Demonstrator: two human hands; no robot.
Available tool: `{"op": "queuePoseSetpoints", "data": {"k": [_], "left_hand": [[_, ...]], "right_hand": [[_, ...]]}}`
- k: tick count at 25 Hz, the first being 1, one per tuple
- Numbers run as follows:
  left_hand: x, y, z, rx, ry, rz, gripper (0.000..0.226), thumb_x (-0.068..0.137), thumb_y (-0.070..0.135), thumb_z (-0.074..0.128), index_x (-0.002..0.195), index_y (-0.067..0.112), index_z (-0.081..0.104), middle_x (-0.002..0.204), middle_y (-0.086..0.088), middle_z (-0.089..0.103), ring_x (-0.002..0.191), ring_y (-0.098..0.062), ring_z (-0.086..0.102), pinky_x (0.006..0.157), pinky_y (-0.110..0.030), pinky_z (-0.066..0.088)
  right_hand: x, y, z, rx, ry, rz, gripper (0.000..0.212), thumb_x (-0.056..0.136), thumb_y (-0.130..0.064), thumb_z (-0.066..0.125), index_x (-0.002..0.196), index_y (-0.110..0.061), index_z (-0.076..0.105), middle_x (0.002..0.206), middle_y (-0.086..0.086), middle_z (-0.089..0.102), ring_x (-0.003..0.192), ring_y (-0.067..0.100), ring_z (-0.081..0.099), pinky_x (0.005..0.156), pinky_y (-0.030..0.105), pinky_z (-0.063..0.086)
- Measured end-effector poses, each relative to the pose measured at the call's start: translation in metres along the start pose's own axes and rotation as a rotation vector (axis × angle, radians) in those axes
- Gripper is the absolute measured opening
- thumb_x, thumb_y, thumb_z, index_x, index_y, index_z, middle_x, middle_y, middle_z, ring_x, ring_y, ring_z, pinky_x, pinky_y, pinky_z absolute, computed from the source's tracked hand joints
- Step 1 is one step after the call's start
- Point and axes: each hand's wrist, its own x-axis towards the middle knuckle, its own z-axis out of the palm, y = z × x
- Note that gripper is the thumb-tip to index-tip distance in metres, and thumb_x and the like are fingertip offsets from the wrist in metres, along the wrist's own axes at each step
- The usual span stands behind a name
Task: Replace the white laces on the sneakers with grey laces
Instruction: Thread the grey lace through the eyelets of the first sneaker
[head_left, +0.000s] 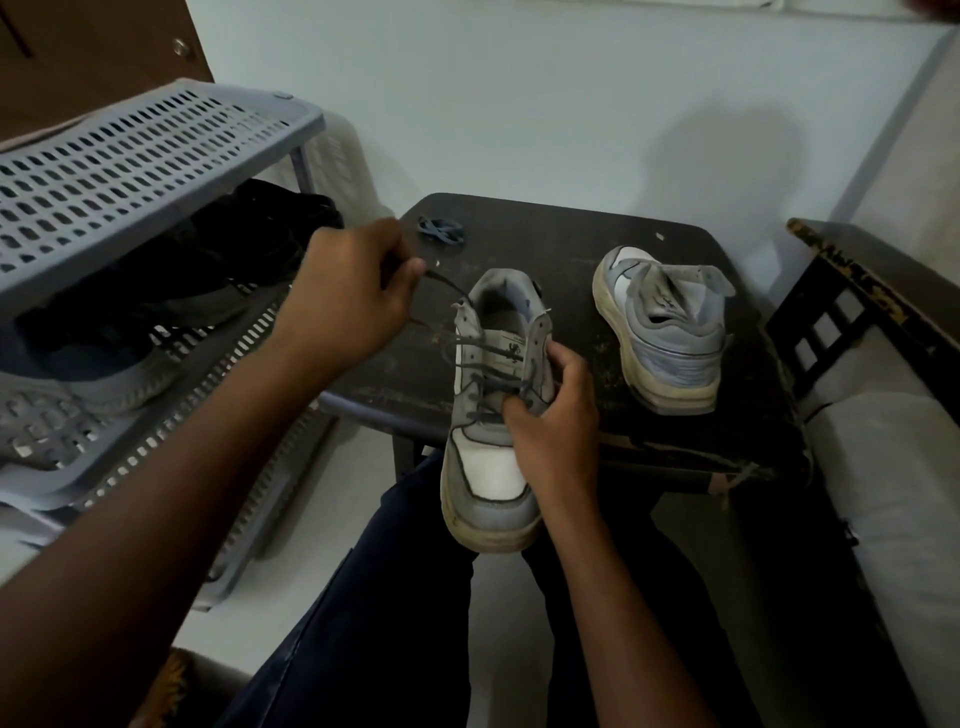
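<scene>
Left hand (348, 306) pinches grey lace (483, 371), right hand (556, 415) grips sneaker (493, 415). Rack (130, 156) at 9 o'clock holds dark shoes (171, 291).

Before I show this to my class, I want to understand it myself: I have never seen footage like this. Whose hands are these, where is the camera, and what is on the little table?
There is no machine here. A person wears one camera on the head, so you look down along their own arms and legs.

The left hand pinches the end of a grey lace, pulled out to the side. The right hand grips the sneaker that the lace is threaded through, over the near edge of the dark table.

On the table stands the second sneaker; no lace shows on it. Near the far edge lies a bundled lace.

To the left is a grey plastic shoe rack holding dark shoes.
</scene>
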Motion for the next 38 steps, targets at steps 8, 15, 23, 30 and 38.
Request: {"op": "queuePoseSetpoints", "data": {"k": [8,15,23,30,38], "left_hand": [[-0.015,-0.057,-0.039,0.004,0.133,-0.314,0.016,0.098,0.020,0.055,0.101,0.007,0.063,0.090,-0.009,0.063,0.084,-0.021,0.061,0.073,-0.037,0.048],[-0.031,-0.051,-0.033,-0.456,0.223,-0.615,0.020,0.099,0.026,0.054,0.082,0.022,0.063,0.079,-0.002,0.069,0.062,-0.009,0.064,0.064,-0.026,0.053],[-0.024,-0.028,0.009,-0.530,0.070,-0.547,0.013,0.099,0.024,0.053,0.107,0.016,0.061,0.100,-0.007,0.069,0.079,-0.007,0.067,0.070,-0.035,0.060],[-0.016,-0.012,0.023,-0.016,-0.299,-0.566,0.043,0.094,0.045,0.056,0.114,0.008,0.063,0.115,-0.019,0.066,0.100,-0.027,0.067,0.086,-0.040,0.056],[-0.031,0.022,0.027,-1.149,-0.139,-0.855,0.026,0.102,0.022,0.042,0.085,0.014,0.060,0.084,-0.004,0.065,0.079,-0.016,0.062,0.072,-0.028,0.049]], "right_hand": [[-0.001,-0.003,-0.001,-0.024,0.018,-0.010,0.061,0.074,-0.015,0.072,0.125,-0.035,0.046,0.130,-0.008,0.049,0.113,0.012,0.054,0.090,0.036,0.052],[-0.001,-0.006,-0.005,-0.054,-0.026,-0.033,0.063,0.078,-0.014,0.073,0.133,-0.025,0.046,0.134,-0.003,0.043,0.116,0.011,0.049,0.084,0.012,0.042],[-0.006,-0.019,-0.012,-0.115,0.102,-0.312,0.030,0.079,-0.010,0.069,0.107,-0.021,0.065,0.131,-0.004,0.043,0.123,0.007,0.041,0.088,-0.004,0.028],[-0.012,-0.006,-0.003,-0.119,0.044,-0.285,0.036,0.083,-0.005,0.067,0.114,-0.021,0.062,0.130,-0.003,0.042,0.124,0.010,0.045,0.091,0.001,0.035],[-0.011,-0.004,-0.001,-0.100,0.025,-0.282,0.037,0.085,-0.004,0.064,0.117,-0.021,0.059,0.131,-0.002,0.042,0.124,0.012,0.047,0.090,0.000,0.035]]}}
